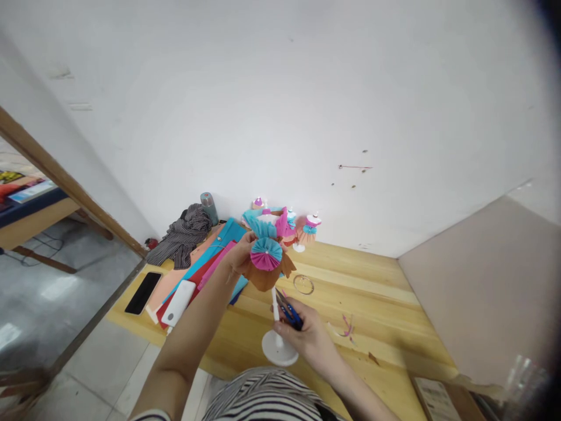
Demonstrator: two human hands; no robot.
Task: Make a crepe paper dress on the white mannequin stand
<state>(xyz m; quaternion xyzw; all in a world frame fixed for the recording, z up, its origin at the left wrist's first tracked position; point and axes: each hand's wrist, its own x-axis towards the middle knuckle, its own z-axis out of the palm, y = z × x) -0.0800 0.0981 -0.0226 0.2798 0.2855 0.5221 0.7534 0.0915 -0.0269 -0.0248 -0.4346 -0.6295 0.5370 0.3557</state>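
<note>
My left hand (239,255) is closed on a paper doll dress (267,261), with a pink and blue pleated fan on top and a brown skirt below, held above the wooden table (372,292). My right hand (307,337) is closed on blue-handled scissors (287,309) and on the white stick of a round white stand (277,346), just below the dress.
Several finished paper dress figures (302,229) stand by the wall. Coloured paper sheets (210,263), a white power bank (179,303), a black phone (143,292), a striped cloth (184,234), a grey bottle (210,207), a tape ring (303,284) and paper scraps (348,328) lie on the table.
</note>
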